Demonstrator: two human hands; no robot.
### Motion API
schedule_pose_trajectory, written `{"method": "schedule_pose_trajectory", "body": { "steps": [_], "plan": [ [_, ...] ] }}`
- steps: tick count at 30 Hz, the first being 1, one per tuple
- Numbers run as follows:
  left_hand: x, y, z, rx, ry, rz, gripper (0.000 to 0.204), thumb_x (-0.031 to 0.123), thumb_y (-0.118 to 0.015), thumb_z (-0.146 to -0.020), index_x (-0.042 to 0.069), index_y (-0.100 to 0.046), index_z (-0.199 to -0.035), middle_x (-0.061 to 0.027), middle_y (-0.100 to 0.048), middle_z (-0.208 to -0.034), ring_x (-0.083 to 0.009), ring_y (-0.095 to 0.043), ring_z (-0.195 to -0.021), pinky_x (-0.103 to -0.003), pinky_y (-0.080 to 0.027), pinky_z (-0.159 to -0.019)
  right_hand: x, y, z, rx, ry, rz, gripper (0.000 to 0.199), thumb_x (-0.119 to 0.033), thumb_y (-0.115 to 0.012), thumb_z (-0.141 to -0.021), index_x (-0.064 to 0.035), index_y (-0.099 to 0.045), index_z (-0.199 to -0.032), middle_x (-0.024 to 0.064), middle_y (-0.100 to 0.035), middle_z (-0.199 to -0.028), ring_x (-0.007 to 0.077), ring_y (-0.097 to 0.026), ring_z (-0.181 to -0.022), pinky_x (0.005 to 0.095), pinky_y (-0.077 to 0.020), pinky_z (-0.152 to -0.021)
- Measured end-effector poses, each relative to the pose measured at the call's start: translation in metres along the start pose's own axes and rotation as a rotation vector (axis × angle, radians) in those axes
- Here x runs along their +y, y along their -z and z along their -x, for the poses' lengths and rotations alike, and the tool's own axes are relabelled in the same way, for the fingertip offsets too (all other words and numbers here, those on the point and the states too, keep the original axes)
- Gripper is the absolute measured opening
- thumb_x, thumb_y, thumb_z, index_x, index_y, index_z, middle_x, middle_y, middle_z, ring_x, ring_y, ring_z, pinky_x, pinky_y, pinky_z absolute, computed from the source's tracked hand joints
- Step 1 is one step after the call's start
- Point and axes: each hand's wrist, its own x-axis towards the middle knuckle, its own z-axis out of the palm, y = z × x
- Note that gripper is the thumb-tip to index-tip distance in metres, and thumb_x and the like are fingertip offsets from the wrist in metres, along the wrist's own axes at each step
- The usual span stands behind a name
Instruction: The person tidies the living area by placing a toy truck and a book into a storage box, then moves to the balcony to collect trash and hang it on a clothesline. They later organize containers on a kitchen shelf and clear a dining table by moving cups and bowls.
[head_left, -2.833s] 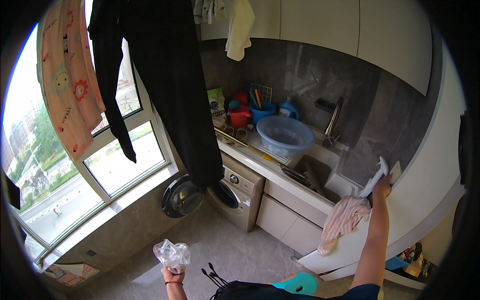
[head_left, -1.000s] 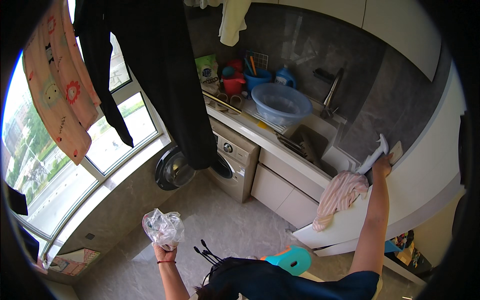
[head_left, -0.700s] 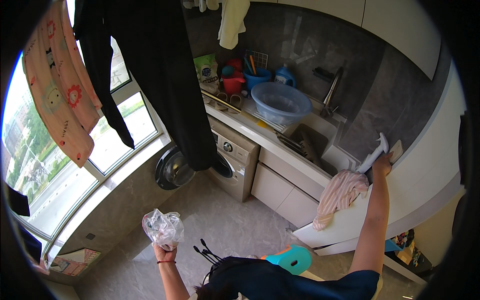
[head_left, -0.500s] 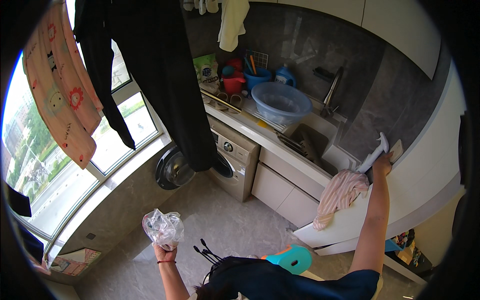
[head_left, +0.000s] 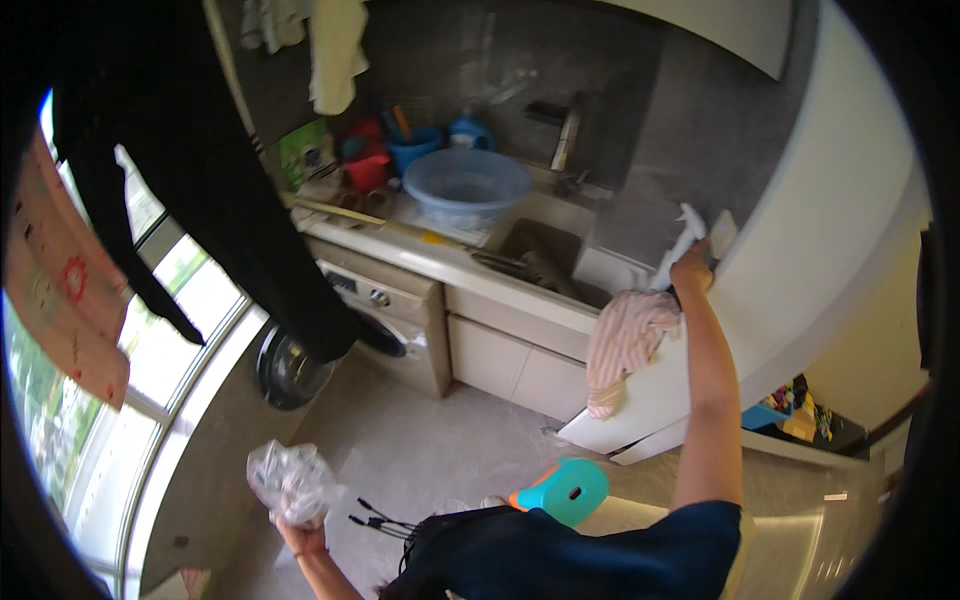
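Observation:
A crumpled clear plastic bag point(head_left: 292, 480) is gripped in my left hand point(head_left: 300, 535), held over the floor at the lower left; its contents are too blurred to make out. Far to the right, my outstretched right hand point(head_left: 692, 270) is at a white long-necked thing point(head_left: 684, 238) with a nozzle-like head, by the counter's right end. The fingers there are mostly hidden, so whether they grip it does not show. Just beyond that hand is a small pale plate-like thing point(head_left: 725, 235). A pink-and-white striped cloth point(head_left: 632, 340) hangs below the right hand, over the counter's edge.
Along the counter are a sink point(head_left: 540, 245), a blue basin point(head_left: 466, 185), a red bucket point(head_left: 366, 168) and a blue bucket point(head_left: 412, 150). Below stands a washing machine point(head_left: 390, 320) with its round door open. Black trousers point(head_left: 210, 180) hang at left; a turquoise stool point(head_left: 570, 490) is near me.
The whole view has shifted, with the counter now further left and higher. My left hand still holds the bag, and my right hand remains at the white long-necked thing.

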Motion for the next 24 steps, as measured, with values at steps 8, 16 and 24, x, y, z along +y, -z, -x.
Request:
{"method": "schedule_pose_trajectory", "body": {
  "steps": [8, 16, 24],
  "plan": [
    [-0.026, -0.141, -0.044, -0.172, 0.125, -0.475, 0.052, -0.001, -0.044, -0.081, 0.007, -0.028, -0.130, -0.0096, -0.045, -0.118, -0.0195, -0.050, -0.102, -0.029, -0.042, -0.085, -0.092, -0.013, 0.237, -1.038, 0.977, -0.987, 0.055, -0.021, -0.058, -0.081, -0.0110, -0.033, -0.129, 0.0037, -0.055, -0.089, 0.0100, -0.052, -0.080, 0.0231, -0.0469, -0.064],
    [-0.076, -0.173, -0.054, -0.407, -0.221, -0.739, 0.031, 0.000, -0.055, -0.074, 0.004, -0.048, -0.104, -0.0033, -0.052, -0.095, -0.0108, -0.048, -0.089, -0.024, -0.039, -0.078, -0.158, 0.032, 0.418, -1.502, 0.588, -1.946, 0.064, -0.008, -0.058, -0.078, -0.0124, -0.022, -0.131, 0.0070, -0.041, -0.119, 0.0152, -0.042, -0.108, 0.0293, -0.0311, -0.094],
    [-0.076, -0.149, -0.038, -0.478, 0.033, -0.965, 0.030, 0.014, -0.063, -0.074, 0.004, -0.051, -0.100, -0.0015, -0.055, -0.082, -0.0084, -0.051, -0.064, -0.023, -0.042, -0.055, -0.162, 0.019, 0.431, -1.311, 0.393, -1.911, 0.021, -0.003, -0.054, -0.077, -0.0062, -0.050, -0.097, 0.0022, -0.055, -0.094, 0.0111, -0.050, -0.085, 0.0264, -0.0427, -0.073]
  ]
}}
